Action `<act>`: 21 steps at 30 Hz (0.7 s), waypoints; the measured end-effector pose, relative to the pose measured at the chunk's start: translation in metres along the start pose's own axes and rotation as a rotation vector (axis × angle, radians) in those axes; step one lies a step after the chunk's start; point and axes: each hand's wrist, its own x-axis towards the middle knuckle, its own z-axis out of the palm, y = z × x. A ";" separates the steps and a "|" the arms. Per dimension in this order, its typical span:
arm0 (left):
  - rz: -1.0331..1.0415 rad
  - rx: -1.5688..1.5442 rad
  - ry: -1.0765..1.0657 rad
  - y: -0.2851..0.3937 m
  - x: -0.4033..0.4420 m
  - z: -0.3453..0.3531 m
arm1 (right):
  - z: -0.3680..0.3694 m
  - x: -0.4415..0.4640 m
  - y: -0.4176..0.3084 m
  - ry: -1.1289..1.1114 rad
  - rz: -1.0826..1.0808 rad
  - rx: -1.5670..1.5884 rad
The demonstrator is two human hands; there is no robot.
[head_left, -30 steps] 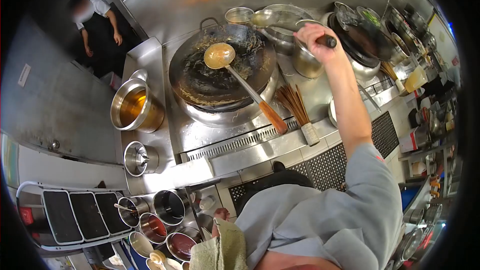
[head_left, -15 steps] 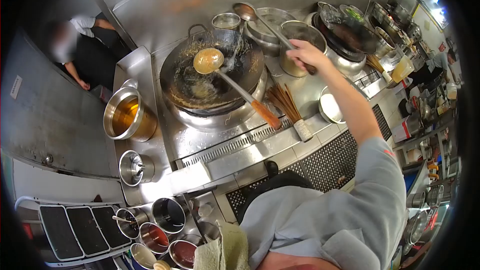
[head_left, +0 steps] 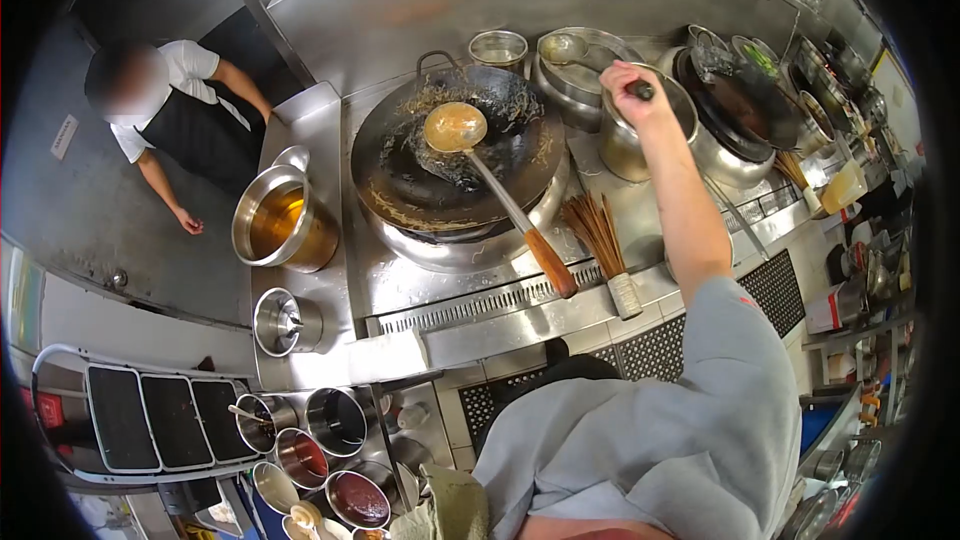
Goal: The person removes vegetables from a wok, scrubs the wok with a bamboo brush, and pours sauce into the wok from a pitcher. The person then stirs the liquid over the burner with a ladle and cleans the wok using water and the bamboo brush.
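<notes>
My right hand [head_left: 632, 92] is closed around the dark handle end of a ladle [head_left: 563, 48], whose bowl is at the large steel pot [head_left: 612, 44] at the back. Below the hand stands a tall steel pot [head_left: 625, 155]. To the left a blackened wok [head_left: 385, 165] holds water and brown scraps. A second ladle [head_left: 457, 128], wooden-handled, lies across the wok, its bowl holding cloudy liquid. My left hand is out of sight; a greenish towel [head_left: 455, 505] hangs at the bottom.
A bamboo brush [head_left: 600, 240] rests right of the wok. On the left are a pot of amber oil [head_left: 275, 220] and a small steel pot [head_left: 288, 322]. Sauce pots [head_left: 358, 498] stand at bottom left. Another person [head_left: 190, 110] stands behind the left counter. A second wok [head_left: 735, 105] is at right.
The ladle in my right hand has dropped from its raised position left of the large back pot to that pot. The other person has turned, one arm now hanging forward.
</notes>
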 end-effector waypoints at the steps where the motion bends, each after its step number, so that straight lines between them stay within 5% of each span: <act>1: 0.009 0.011 -0.005 0.001 0.001 0.001 | 0.009 -0.014 0.012 -0.005 0.026 -0.006; 9: 0.092 0.164 -0.066 0.029 0.026 -0.012 | 0.023 -0.096 0.097 0.152 0.193 -0.275; 14: 0.126 0.296 -0.109 0.062 0.047 -0.034 | -0.020 -0.113 0.127 0.381 -0.065 -1.638; 16: 0.115 0.336 -0.123 0.069 0.059 -0.041 | -0.019 -0.118 0.118 0.212 0.097 -2.219; 18: 0.089 0.353 -0.139 0.073 0.055 -0.038 | 0.000 -0.117 0.117 0.322 0.035 -2.657; 21: 0.079 0.393 -0.155 0.079 0.055 -0.029 | 0.018 -0.080 0.076 0.281 0.075 -2.503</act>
